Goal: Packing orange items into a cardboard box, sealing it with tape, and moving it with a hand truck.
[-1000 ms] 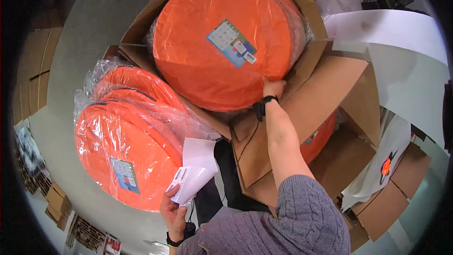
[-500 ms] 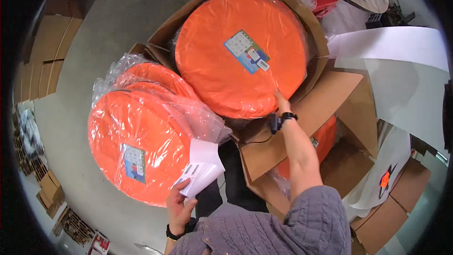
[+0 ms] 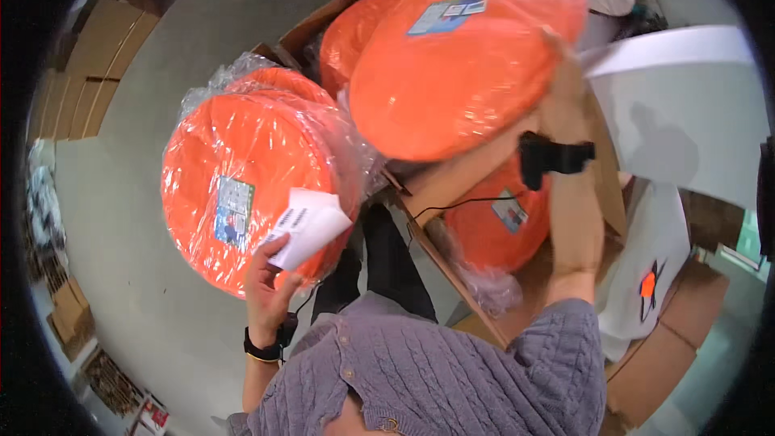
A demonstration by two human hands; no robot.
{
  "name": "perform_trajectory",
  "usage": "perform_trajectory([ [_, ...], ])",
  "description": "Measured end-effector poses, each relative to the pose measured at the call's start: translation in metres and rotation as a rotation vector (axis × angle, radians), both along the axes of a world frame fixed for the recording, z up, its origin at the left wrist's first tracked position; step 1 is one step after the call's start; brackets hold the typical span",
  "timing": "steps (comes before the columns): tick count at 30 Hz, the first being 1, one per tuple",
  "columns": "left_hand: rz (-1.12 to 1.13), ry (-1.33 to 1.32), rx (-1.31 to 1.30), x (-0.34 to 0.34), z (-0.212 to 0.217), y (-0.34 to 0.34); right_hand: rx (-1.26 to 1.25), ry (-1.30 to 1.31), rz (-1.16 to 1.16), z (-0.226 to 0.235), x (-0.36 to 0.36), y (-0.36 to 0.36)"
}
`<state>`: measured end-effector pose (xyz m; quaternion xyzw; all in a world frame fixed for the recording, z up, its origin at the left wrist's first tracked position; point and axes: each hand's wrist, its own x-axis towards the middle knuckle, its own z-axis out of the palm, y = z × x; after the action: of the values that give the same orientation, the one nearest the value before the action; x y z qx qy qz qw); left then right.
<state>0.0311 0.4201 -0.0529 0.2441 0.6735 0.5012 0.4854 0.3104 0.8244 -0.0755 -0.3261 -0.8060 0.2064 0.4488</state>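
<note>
Raised and tilted since the earlier frame, one plastic-wrapped orange disc (image 3: 452, 85) is grasped at its rim by the blurred right hand (image 3: 563, 69); barcode label sheets (image 3: 313, 230) are pinched in the left hand (image 3: 269, 287).

Down the left of the frame, the grey floor (image 3: 121, 218) leaves a wide passage. At centre-left, wrapped discs (image 3: 194, 153) stand in the way; at upper centre, a tilted orange disc (image 3: 452, 105) bars much of the carton (image 3: 343, 6). Lower right, a black cable (image 3: 460, 203) and the right forearm (image 3: 575, 230) cross the open box (image 3: 456, 270).
</note>
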Motion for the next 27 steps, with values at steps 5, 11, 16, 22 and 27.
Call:
perform_trajectory([
  [5, -0.022, 0.158, 0.070, -0.008, 0.011, -0.011, -0.379, 0.022, -0.122, 0.206, 0.111, -0.097],
  [11, -0.153, 0.288, 0.166, -0.005, 0.009, 0.006, -0.475, 0.251, -0.386, 0.287, 0.185, -0.222],
  [16, -0.274, 0.281, 0.264, 0.023, 0.025, 0.021, -0.422, 0.180, -0.526, 0.210, 0.235, -0.250],
  [22, -0.424, 0.279, 0.271, 0.042, 0.026, 0.039, -0.855, 0.512, -0.653, 0.098, 0.252, -0.247],
  [27, -0.489, 0.283, 0.184, 0.057, 0.029, 0.051, -1.128, 0.486, -0.658, -0.031, 0.420, -0.278],
])
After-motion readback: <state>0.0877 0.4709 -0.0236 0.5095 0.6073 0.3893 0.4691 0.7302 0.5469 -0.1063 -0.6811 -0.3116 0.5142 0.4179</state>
